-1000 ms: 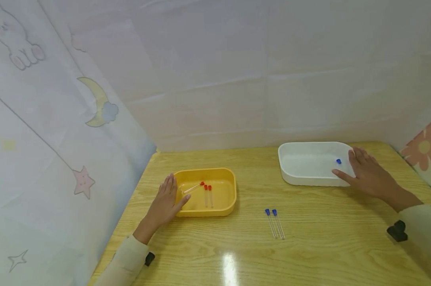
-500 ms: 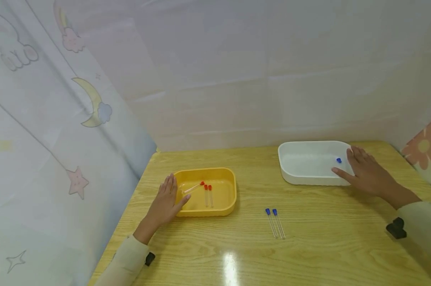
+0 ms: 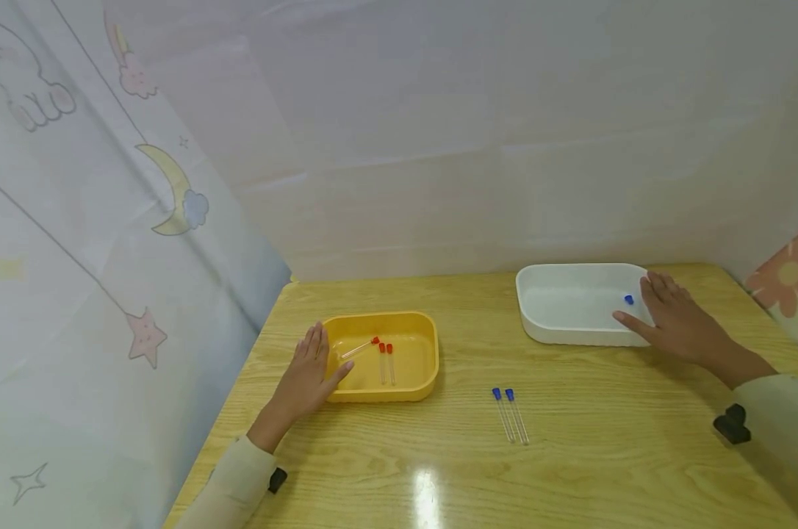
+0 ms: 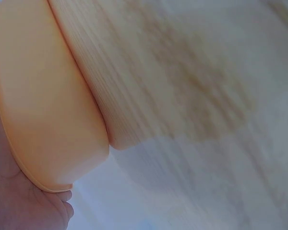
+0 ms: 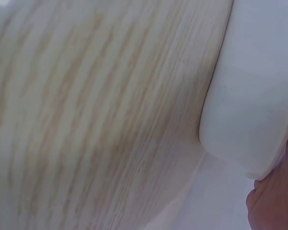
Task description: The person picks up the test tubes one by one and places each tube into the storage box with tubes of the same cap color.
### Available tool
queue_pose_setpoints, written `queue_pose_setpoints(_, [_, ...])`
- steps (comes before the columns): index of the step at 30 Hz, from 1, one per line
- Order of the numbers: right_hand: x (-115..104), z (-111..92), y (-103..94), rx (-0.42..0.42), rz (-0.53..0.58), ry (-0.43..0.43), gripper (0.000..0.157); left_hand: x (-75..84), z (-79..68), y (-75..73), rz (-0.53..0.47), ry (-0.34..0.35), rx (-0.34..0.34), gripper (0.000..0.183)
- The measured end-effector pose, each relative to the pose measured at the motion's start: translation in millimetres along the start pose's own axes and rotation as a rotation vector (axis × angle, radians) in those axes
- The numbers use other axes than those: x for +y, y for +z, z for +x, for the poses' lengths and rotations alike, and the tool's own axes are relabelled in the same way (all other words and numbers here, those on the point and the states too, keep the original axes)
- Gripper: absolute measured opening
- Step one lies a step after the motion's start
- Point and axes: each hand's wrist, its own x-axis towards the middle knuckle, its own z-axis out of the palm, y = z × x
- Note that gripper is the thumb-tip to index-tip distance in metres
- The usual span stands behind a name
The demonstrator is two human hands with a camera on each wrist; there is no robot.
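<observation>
Wooden table (image 3: 591, 477): I see a pale drape (image 3: 399, 184) behind.
Left hand (image 3: 303, 380): fingers straight, on the yellow tray (image 3: 382, 395), left end.
Right hand (image 3: 678, 321): likewise, on the white tray (image 3: 574, 336), right end.
Layout: both trays between hands, long axes left-to-right, white farther.

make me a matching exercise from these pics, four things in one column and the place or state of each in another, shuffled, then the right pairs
Column one
1. yellow rounded-rectangular plastic tray
2. white rounded-rectangular plastic tray
3. three thin clear tubes with red caps
4. two thin clear tubes with blue caps

Column two
A. lying side by side on the light wooden table
B. toward the back right, with a small blue piece inside
C. inside a tray, one of them slanted
D. left of the other tray and nearer the person

Pairs: 1-D, 2-B, 3-C, 4-A
</observation>
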Motion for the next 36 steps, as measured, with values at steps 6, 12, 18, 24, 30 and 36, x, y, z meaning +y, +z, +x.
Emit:
queue_pose_setpoints(6, [0, 0, 0.5, 0.018, 0.003, -0.003, 0.089, -0.5, 0.8, -0.9, 0.007, 0.007, 0.003, 0.09])
queue_pose_setpoints(12, [-5, -1, -1.3, 0.0, 0.019, 0.006, 0.089, -0.2, 0.2, -2.0, 0.012, 0.011, 0.002, 0.09])
queue_pose_setpoints(18, [-8, -2, -1.3, 0.008, 0.038, 0.005, 0.089, 1.0, -1.4, -4.2, 0.005, 0.009, 0.005, 0.09])
queue_pose_setpoints(24, [-8, -3, -0.5, 0.011, 0.059, 0.007, 0.089, 0.1, -2.9, -5.1, 0.006, 0.0, -0.008, 0.09])
queue_pose_setpoints(30, [-10, -2, -0.9, -0.001, 0.075, 0.013, 0.087, -3.0, -4.1, -5.3, 0.014, -0.003, -0.014, 0.09])
queue_pose_setpoints(36, [-14, -3, -1.2, -0.002, 0.056, 0.01, 0.087, -5.1, -5.7, -7.0, 0.022, -0.003, -0.021, 0.09])
